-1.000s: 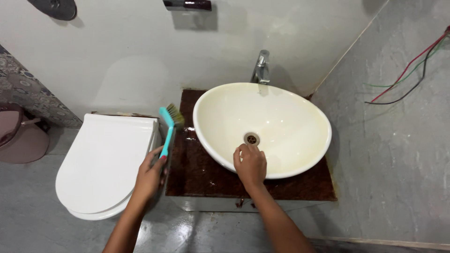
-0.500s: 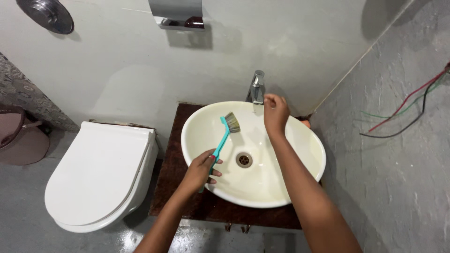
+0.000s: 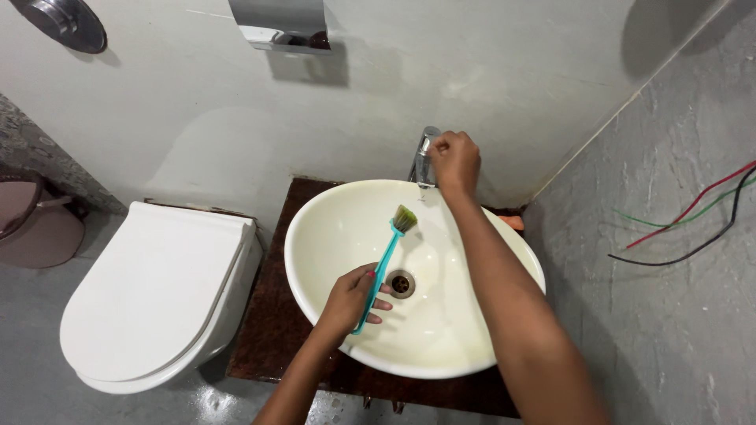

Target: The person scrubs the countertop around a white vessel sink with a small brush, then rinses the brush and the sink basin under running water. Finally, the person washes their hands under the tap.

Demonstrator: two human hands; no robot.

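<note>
My left hand [image 3: 350,299] grips the teal handle of a scrub brush [image 3: 386,260] over the cream oval wash basin [image 3: 315,236]. The brush's bristle head points up toward the spout, above the metal drain [image 3: 401,284]. My right hand [image 3: 454,161] reaches over the basin's back rim and closes on the top of the chrome tap [image 3: 423,161]. No water is visible from the spout.
The basin sits on a dark brown stone counter [image 3: 272,330]. A white toilet [image 3: 157,291] with its lid down stands to the left, a pinkish bin [image 3: 35,224] beyond it. Loose red, green and black wires [image 3: 693,224] hang on the grey right wall.
My left hand brought the brush from beside the toilet into the basin. My right hand left the drain area and rose to the tap.
</note>
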